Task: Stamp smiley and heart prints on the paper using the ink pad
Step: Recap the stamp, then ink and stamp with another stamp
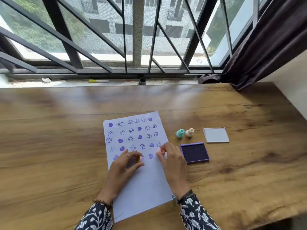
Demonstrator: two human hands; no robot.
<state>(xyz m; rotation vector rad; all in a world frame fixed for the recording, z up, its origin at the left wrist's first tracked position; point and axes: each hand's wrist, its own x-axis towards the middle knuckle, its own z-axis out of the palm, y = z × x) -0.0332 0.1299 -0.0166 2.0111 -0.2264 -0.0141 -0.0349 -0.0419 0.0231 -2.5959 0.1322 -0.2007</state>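
A white paper [146,183] lies on the wooden table, its upper half filled with several rows of purple smiley and heart prints. My left hand [126,165] is over the lowest row, fingers pinched on a small yellow stamp [138,159]. My right hand [171,161] hovers at the paper's right edge, fingertips closed on a small pink stamp [161,151]. The open purple ink pad [194,152] sits just right of my right hand. Both hands are blurred by motion.
A teal stamp [180,133] and a cream stamp [189,132] stand behind the ink pad. The pad's lid [215,135] lies to their right. Behind the table [66,146] is a window sill with a yellow-capped marker [98,81] and a small dark cap [142,81]; a dark curtain [265,47] hangs at right.
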